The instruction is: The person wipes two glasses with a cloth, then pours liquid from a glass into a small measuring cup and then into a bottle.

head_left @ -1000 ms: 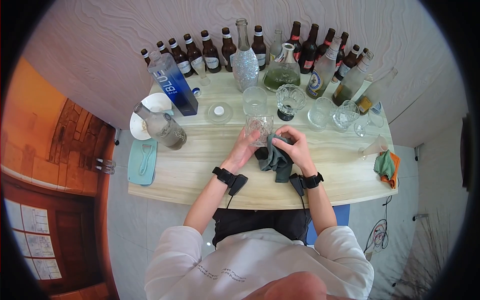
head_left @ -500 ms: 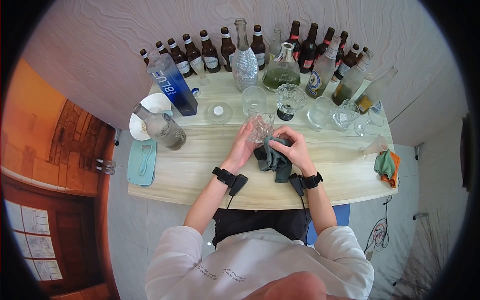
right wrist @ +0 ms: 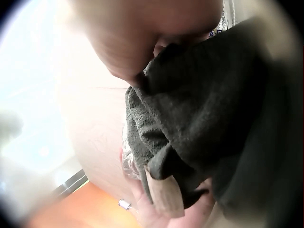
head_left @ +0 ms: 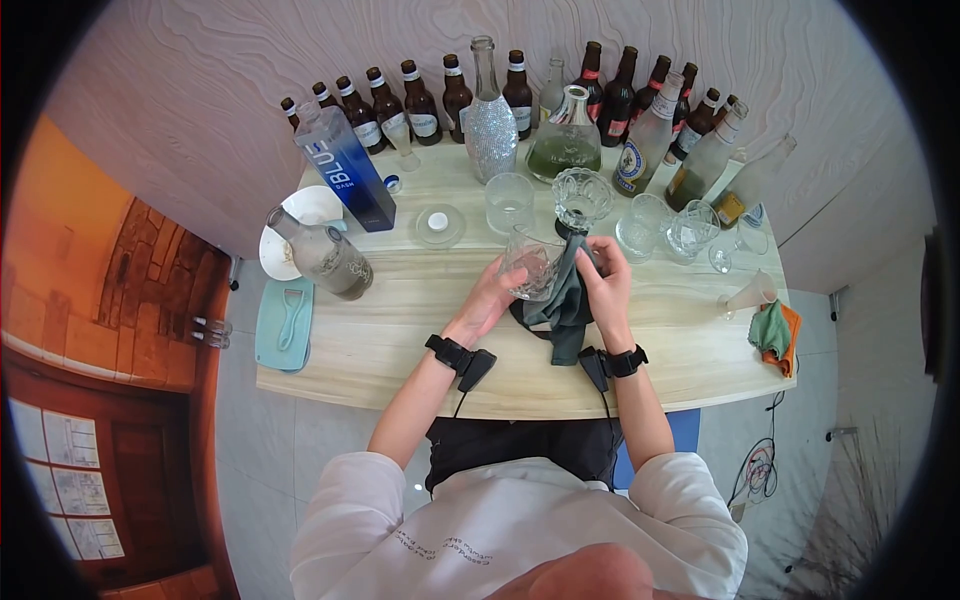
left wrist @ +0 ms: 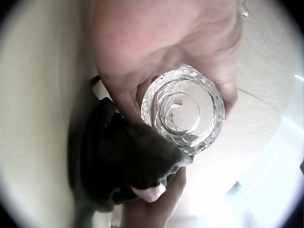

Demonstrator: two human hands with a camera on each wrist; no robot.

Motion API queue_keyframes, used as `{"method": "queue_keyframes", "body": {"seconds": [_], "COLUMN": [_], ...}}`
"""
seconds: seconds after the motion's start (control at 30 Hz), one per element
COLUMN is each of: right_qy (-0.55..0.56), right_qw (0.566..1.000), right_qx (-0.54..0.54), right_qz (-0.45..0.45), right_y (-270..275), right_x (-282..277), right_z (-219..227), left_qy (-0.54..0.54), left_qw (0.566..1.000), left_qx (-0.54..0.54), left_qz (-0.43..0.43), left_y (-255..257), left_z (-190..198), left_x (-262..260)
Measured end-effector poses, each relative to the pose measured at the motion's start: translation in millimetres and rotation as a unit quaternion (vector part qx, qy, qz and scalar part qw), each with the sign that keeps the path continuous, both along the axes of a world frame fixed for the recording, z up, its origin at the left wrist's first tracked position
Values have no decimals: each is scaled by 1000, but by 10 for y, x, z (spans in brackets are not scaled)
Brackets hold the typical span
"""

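A clear cut-glass tumbler is gripped by the left hand, held over the middle of the table. From the left wrist view the glass shows end-on, with the left hand's fingers and thumb curled round its side. The right hand pinches a dark grey-green cloth against the glass's right side; the cloth hangs down to the table. In the right wrist view, the cloth, with a pale tag, hides most of the glass, and the right hand pinches its edge.
Behind the hands stand a plain glass, a footed glass bowl and more glasses. Several bottles line the back. A grey bottle and blue board lie left; folded cloths are at right.
The glass has tilted and shifted slightly right and down. My right hand has risen and turned, drawing the cloth up along the glass's right side.
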State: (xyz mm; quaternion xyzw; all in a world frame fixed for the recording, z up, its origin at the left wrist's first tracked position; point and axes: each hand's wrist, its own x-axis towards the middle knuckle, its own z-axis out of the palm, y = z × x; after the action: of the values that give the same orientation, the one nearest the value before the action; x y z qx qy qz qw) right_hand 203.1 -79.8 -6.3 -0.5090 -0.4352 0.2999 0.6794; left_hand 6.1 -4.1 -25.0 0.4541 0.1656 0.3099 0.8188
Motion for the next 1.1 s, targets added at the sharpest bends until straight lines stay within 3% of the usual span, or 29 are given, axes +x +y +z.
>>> {"method": "queue_keyframes", "body": {"seconds": [0.1,0.2,0.3,0.47,0.67,0.83,0.93,1.1], "right_qy": [52,-59,-60,-91,-104,-116,-3,24], "right_qw": [998,991,985,984,984,989,999,1000], "right_qx": [13,-53,-69,-69,-44,-50,-3,10], "right_qz": [31,104,148,139,135,81,39,6], "right_y": [-10,-56,-86,-89,-95,-93,-59,-46], "right_x": [-46,-20,-100,-77,-103,-76,-94,-114], "right_z": [77,75,132,119,131,77,89,108], "left_qy": [-31,-67,-86,-74,-25,9,24,25], "left_qw": [1000,997,993,992,999,999,999,999], "left_qx": [-4,-26,-59,-92,9,-3,15,36], "left_qz": [0,35,55,53,34,30,25,26], "left_y": [-20,-17,27,17,-19,5,13,11], "left_z": [-6,-1,-15,9,36,31,-6,-17], "left_x": [17,10,-25,-20,-33,-40,-12,0]}}
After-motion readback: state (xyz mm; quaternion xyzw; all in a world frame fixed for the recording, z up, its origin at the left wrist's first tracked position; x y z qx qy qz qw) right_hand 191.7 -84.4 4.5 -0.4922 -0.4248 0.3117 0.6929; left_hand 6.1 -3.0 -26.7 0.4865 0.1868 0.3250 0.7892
